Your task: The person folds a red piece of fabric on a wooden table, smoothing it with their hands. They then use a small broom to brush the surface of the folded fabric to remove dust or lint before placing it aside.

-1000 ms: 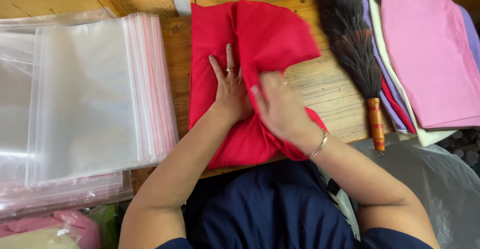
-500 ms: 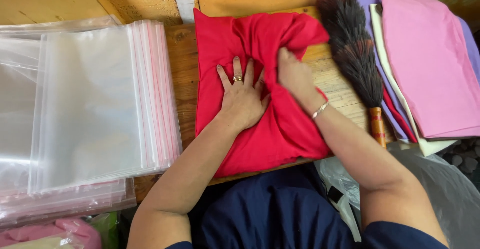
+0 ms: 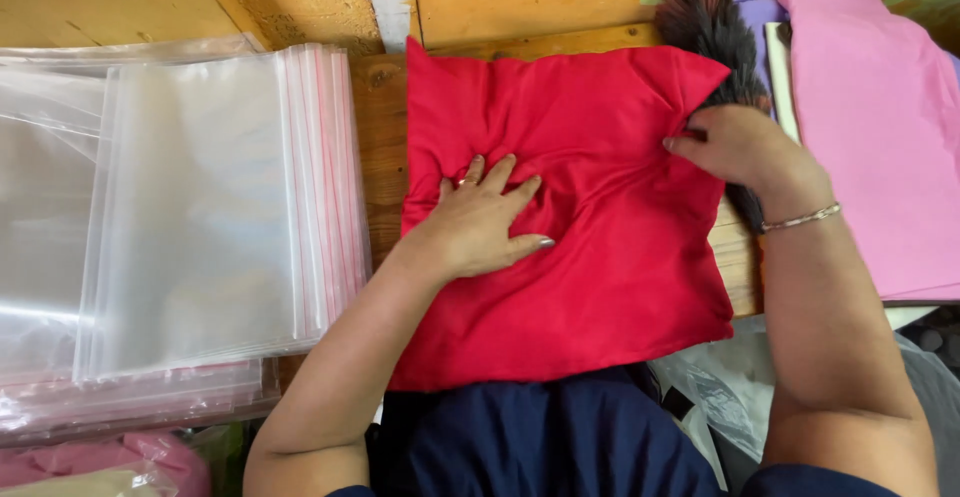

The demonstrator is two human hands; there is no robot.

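On the far left lies a big stack of clear plastic bags with thin pink strips along one edge. The stack sits flat on the wooden table, and more bags spread out under it. Down in the left corner there is something pink in plastic.

Next to the bags, in the middle, lies a red cloth. It is bright red and looks almost square. It has soft wrinkles that run toward the middle. Its top left corner sticks up in a little point. The cloth lies flat on the table, and its bottom edge hangs over the front of the table, near the person's dark blue clothes.

The left hand rests on the middle of the red cloth. It is open, with the fingers spread out, and the palm presses down on the cloth. There is a ring on one finger.

The right hand is at the right edge of the cloth, near the top corner. Its fingers are curled in and seem to pinch the cloth's edge, but the pinch itself is hard to see. There is a thin bracelet on the wrist.

Behind the right hand lies a dark feather duster. On the far right sits a pile of folded pink cloth, with a purple one peeking out beneath.
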